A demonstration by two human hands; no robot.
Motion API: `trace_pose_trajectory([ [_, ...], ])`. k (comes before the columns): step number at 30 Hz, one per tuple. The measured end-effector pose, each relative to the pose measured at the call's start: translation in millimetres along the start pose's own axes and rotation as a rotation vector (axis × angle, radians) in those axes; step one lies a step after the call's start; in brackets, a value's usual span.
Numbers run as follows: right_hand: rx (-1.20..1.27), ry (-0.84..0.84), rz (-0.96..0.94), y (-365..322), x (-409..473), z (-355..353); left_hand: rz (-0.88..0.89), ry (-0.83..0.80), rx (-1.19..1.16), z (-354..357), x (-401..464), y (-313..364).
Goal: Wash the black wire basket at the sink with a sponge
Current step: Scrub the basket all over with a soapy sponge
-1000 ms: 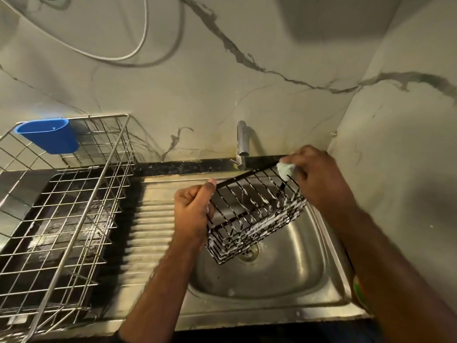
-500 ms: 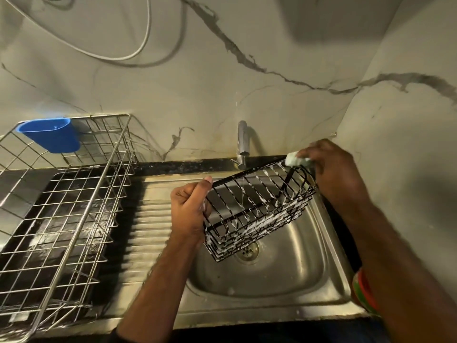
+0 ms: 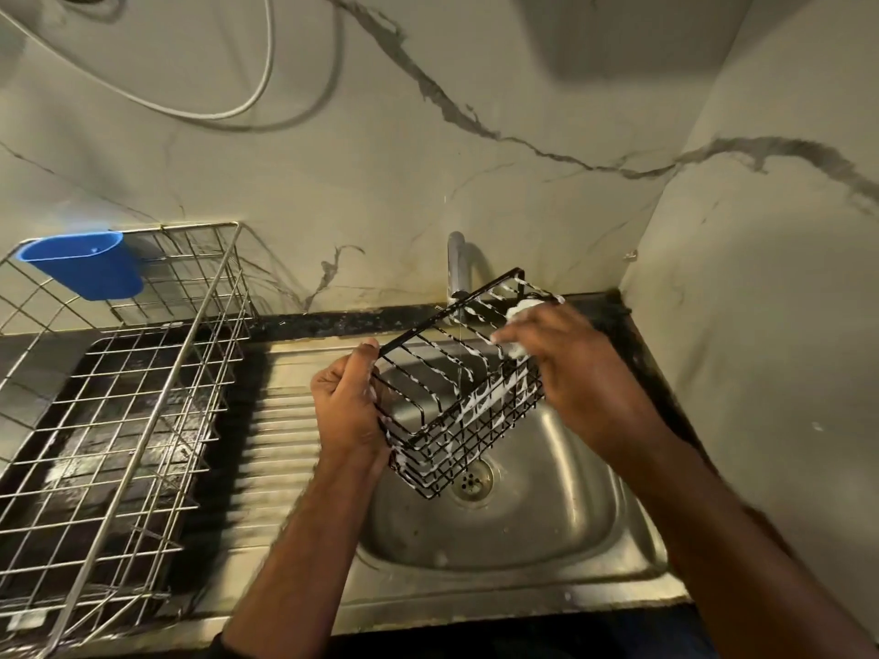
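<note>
A steel dish rack [image 3: 119, 420] filled the tabletop's left side, a blue cup [image 3: 83, 264] hooked on its back edge. The sink [image 3: 523, 530] lay at the right. Above its basin the black wire basket [image 3: 459, 382] hung tilted and foamy. The left hand [image 3: 349, 411] gripped its left end; the right hand [image 3: 566, 368] pinched a sponge [image 3: 521, 310] against its far rim.

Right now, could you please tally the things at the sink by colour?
Black: 1, the basket
Blue: 1, the cup
Silver: 3, the rack, tap, sink
White: 1, the sponge
Total: 6
</note>
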State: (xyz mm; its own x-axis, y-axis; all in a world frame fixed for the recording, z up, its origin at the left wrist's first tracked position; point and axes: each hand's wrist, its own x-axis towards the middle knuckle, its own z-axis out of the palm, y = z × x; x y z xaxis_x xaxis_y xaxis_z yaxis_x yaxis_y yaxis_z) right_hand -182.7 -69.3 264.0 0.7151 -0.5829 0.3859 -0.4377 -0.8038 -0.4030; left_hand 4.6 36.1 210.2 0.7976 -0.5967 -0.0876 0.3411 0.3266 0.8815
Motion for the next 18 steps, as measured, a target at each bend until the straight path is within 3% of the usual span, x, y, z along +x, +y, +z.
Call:
trace_pose_trajectory([
  [5, 0.292, -0.094, -0.124, -22.3, 1.8, -1.7, -0.022, 0.024, 0.082, 1.9, -1.0, 0.7],
  [10, 0.282, 0.138, 0.076, -11.1, 17.5, -6.8, -0.153, 0.061, 0.139, 16.4, -13.9, 6.9],
  [14, 0.271, -0.105, 0.081, -19.7, 12.9, -6.2, -0.084, 0.015, 0.267, 32.0, -27.3, 7.0],
  [18, 0.454, -0.111, -0.050, -36.2, 0.6, -8.2, -0.016, -0.113, 0.371, 38.9, -33.6, 5.1],
])
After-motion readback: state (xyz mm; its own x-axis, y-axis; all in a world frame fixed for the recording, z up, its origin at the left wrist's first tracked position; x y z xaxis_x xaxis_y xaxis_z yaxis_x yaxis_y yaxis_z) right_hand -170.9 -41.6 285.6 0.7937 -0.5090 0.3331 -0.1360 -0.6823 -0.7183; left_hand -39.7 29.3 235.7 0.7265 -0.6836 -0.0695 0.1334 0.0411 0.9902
